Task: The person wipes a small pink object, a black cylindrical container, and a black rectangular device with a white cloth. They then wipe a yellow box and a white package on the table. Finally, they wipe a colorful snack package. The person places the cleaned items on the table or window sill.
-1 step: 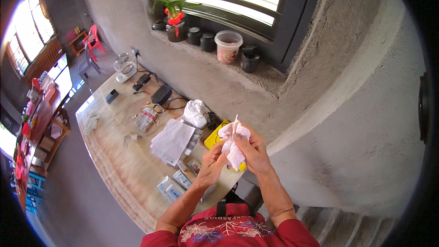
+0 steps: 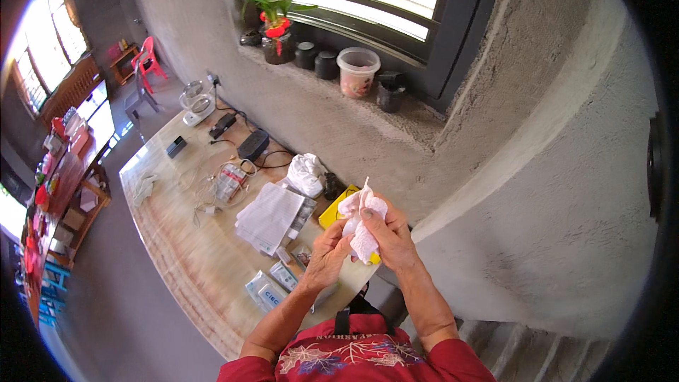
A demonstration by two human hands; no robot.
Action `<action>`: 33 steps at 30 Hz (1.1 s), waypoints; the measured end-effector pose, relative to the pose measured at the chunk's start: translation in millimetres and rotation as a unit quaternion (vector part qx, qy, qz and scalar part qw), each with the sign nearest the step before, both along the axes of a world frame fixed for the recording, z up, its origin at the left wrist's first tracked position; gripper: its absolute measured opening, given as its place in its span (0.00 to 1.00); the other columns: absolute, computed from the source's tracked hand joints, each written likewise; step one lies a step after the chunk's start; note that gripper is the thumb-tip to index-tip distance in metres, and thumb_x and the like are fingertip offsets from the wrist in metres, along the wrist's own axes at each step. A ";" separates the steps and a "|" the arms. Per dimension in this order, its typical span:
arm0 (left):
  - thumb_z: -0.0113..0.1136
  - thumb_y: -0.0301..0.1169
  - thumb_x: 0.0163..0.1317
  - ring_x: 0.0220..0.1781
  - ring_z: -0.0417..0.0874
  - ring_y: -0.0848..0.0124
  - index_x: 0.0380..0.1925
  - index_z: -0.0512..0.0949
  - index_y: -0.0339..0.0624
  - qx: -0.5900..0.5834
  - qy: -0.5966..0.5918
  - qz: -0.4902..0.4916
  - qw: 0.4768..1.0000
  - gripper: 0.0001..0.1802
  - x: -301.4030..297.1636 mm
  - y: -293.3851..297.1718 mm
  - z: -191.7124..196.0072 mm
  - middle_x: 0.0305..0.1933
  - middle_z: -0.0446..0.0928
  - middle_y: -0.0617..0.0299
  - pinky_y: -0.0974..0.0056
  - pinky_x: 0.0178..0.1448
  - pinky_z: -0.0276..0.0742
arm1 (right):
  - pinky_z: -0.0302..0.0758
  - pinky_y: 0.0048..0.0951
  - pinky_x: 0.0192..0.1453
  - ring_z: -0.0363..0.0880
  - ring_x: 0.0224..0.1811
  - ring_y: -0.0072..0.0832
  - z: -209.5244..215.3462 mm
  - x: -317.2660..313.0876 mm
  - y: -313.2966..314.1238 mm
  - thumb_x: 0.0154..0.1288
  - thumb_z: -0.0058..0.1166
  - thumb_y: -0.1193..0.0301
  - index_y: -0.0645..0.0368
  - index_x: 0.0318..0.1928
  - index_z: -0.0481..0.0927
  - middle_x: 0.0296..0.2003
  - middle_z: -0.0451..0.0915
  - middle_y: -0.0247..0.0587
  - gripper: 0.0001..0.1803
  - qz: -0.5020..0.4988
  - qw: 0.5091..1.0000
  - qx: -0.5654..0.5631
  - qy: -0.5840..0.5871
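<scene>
A pinkish-white, textured cloth [image 2: 363, 242], bunched up with a thin pointed tip at its top, is held in front of me above the table's right end. My right hand [image 2: 393, 239] is closed round its right side, the thumb pressed on its front. At the lower left of the cloth, my left hand [image 2: 329, 253] pinches it with bent fingers. Behind the cloth lies a yellow item [image 2: 335, 206], partly covered by it and my hands. The fingertips behind the cloth are hidden.
The marbled table [image 2: 191, 262] carries paper sheets [image 2: 267, 218], a white cloth bundle [image 2: 306, 175], white-and-blue packets [image 2: 266, 291], cables and a black box [image 2: 253, 145]. A potted plant [image 2: 272, 1] and a plastic tub [image 2: 357, 74] stand on the windowsill. Steps [image 2: 530, 350] lie at lower right.
The surroundings sit slightly further right in the picture, as the view has shifted a little. Both hands keep the same hold on the cloth.
</scene>
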State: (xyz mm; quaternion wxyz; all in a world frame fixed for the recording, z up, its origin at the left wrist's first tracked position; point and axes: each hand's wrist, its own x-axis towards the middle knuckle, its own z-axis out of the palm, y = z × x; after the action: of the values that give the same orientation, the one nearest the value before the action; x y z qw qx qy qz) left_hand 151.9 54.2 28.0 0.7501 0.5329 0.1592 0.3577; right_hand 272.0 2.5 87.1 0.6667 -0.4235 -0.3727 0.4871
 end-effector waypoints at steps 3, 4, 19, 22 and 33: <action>0.51 0.38 0.66 0.31 0.70 0.82 0.51 0.68 0.35 -0.017 -0.002 0.030 0.999 0.20 -19.6 -4.3 -0.9 0.35 0.73 0.67 0.75 0.33 0.67 | 0.69 0.19 0.39 0.70 0.36 0.16 -18.6 -17.0 -7.5 0.68 0.45 0.68 0.62 0.50 0.70 0.36 0.73 0.30 0.14 0.017 0.998 -0.054 0.030; 0.51 0.38 0.66 0.31 0.70 0.82 0.50 0.69 0.35 -0.021 0.005 0.048 0.999 0.19 -23.1 -4.9 -7.4 0.35 0.73 0.67 0.74 0.33 0.67 | 0.68 0.22 0.43 0.70 0.38 0.20 -31.6 -23.2 -12.5 0.68 0.45 0.69 0.63 0.50 0.69 0.38 0.72 0.33 0.14 -0.018 0.997 -0.043 -0.060; 0.51 0.37 0.65 0.32 0.73 0.75 0.53 0.68 0.40 -0.235 -0.095 -0.076 0.964 0.19 -59.8 -32.1 -1.0 0.38 0.74 0.63 0.68 0.29 0.68 | 0.69 0.18 0.43 0.73 0.39 0.16 -5.5 -43.1 -21.0 0.65 0.47 0.69 0.61 0.50 0.73 0.39 0.76 0.32 0.15 0.067 0.996 0.047 -0.027; 0.50 0.36 0.65 0.31 0.74 0.72 0.55 0.67 0.42 -0.330 -0.092 -0.043 0.938 0.19 -62.9 -37.1 -5.5 0.39 0.74 0.61 0.67 0.28 0.68 | 0.69 0.22 0.50 0.73 0.44 0.19 -20.4 -39.3 -22.8 0.66 0.46 0.69 0.60 0.51 0.72 0.44 0.76 0.34 0.15 0.125 0.991 0.034 0.027; 0.49 0.38 0.66 0.29 0.73 0.73 0.54 0.67 0.40 -0.241 -0.078 -0.091 0.963 0.20 -61.2 -39.7 -10.6 0.37 0.74 0.60 0.70 0.29 0.66 | 0.72 0.23 0.46 0.74 0.41 0.20 -19.3 -47.7 -35.5 0.68 0.45 0.69 0.62 0.52 0.70 0.43 0.75 0.37 0.15 0.002 0.994 0.023 0.105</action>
State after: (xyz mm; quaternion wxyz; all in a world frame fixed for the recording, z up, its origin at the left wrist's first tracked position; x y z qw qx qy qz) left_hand 90.7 14.5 17.4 0.8959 0.3189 0.1328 0.2793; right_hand 224.2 -33.0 67.8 0.7108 -0.3537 -0.3129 0.5212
